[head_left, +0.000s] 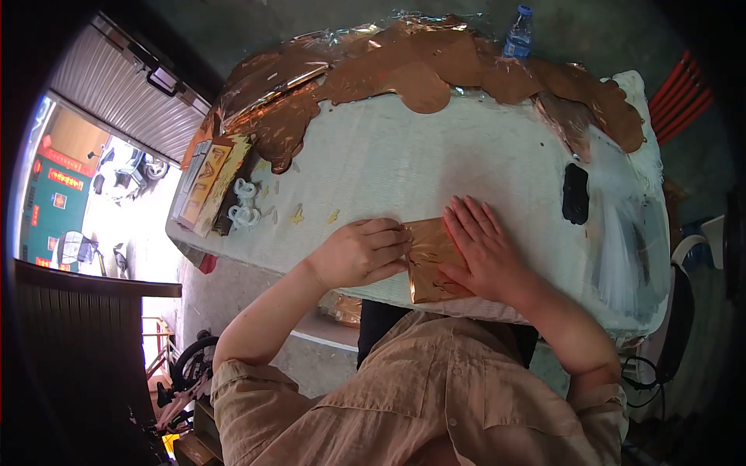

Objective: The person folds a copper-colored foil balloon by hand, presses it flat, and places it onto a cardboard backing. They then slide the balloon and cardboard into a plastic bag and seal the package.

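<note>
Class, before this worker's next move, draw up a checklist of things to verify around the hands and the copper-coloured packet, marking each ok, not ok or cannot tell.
1. Right hand steadying the copper-coloured packet: ok, it lies across the packet's right side.
2. Left hand on the packet: ok, its curled fingers are at the left edge.
3. Packet smooth: not ok, creases show near those fingers.
4. Packet's contents known: cannot tell, nothing inside shows.
5. Black item apart from the packet: ok, it lies off to the right.
6. Water bottle away from both hands: ok, it is by the table's far edge.
</note>
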Tool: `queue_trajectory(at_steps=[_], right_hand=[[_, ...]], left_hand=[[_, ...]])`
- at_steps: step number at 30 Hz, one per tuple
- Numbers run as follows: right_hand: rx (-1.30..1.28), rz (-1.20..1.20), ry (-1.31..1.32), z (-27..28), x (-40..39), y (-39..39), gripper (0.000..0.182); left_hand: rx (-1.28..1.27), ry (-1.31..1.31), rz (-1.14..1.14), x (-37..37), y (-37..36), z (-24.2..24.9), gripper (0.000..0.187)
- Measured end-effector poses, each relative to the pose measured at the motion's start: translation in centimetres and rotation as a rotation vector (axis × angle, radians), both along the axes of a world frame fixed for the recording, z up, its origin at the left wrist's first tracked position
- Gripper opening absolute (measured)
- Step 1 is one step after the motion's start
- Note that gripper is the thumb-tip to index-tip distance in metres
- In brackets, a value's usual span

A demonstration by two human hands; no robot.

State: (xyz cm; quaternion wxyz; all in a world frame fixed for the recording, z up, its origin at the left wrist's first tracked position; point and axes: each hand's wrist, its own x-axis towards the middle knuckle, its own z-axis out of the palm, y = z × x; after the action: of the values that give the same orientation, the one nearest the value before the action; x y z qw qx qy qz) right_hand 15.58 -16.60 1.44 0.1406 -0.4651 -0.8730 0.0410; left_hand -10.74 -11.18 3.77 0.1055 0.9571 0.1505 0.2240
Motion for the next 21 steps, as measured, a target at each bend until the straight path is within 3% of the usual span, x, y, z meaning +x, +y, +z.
queue_trajectory(at_steps=[14, 21], right_hand=[[0.017, 0.003, -0.007, -0.6, 0.0, 0.1, 0.086], [0.036, 0.001, -0.056, -1.2, 0.3, 0.0, 0.072]], left_hand=[[-0.055, 0.201, 0.091, -0.7, -2.1, 0.9, 0.056], [-0.029, 0.262, 0.137, -0.8, -2.9, 0.9, 0.057]])
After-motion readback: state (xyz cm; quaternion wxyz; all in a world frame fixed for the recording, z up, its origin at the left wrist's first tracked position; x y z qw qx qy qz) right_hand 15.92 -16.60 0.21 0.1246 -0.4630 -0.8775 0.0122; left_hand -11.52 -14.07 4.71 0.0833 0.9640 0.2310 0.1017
